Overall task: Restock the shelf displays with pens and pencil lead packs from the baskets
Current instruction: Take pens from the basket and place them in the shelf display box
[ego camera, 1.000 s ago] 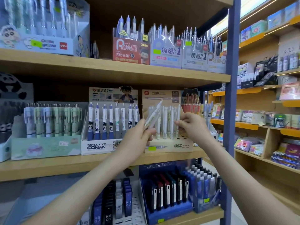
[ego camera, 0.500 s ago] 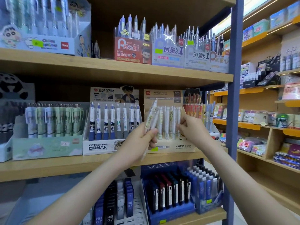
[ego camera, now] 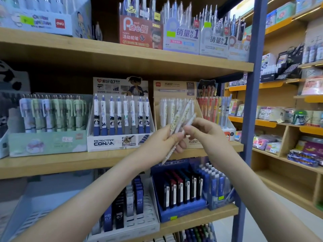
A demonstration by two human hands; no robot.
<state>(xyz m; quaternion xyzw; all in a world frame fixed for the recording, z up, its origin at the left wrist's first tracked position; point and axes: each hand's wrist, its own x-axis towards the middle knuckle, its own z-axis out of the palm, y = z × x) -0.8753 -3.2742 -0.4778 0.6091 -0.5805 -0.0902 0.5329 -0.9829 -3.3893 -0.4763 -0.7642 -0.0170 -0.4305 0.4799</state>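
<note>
Left hand (ego camera: 162,142) grips several slim white plastic pens (ego camera: 183,111); right hand (ego camera: 208,133) pinches one before beige cardboard display box (ego camera: 174,87)

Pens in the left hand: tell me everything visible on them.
A small bunch of slim pens, white to clear plastic by the look, with yellowish label strips along the barrels. They lean with tips down-left and tops up-right, fanned slightly apart. The left hand grips them around the lower barrels; the right hand pinches the upper part of one. They are held in front of the beige display box on the middle shelf. The exact count is unclear.
</note>
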